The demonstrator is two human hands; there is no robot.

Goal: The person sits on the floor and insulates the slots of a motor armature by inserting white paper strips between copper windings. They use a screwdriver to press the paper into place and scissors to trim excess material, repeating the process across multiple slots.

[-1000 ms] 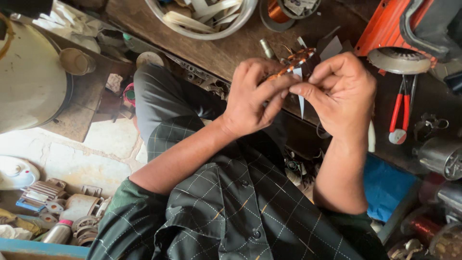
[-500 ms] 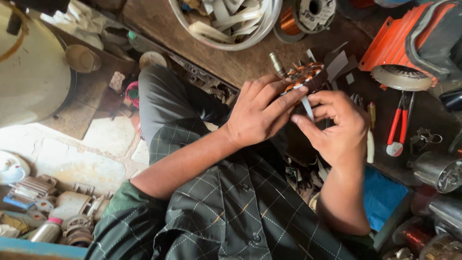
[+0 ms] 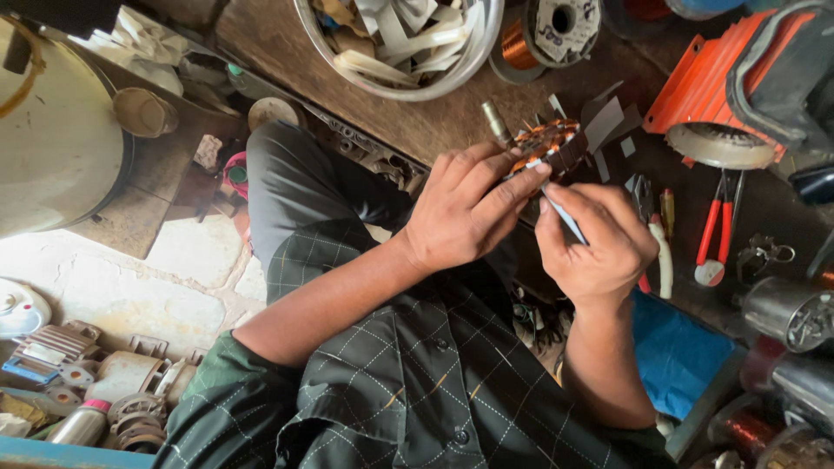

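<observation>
While left hand (image 3: 465, 213) fingers clamp wound armature (image 3: 546, 143), right hand (image 3: 595, 243) pinches paper strip (image 3: 563, 215).

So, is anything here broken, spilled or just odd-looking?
Nothing looks broken or spilled. The left hand holds a copper-wound motor core with grey paper strips sticking out unevenly, while the right hand pushes in a pale strip. Red-handled pliers and motor parts lie scattered about, cluttered but undamaged.

My right hand (image 3: 595, 247) has dropped lower, below the copper-wound motor armature (image 3: 546, 143); my left hand (image 3: 469, 208) has slid rightward along it.
</observation>
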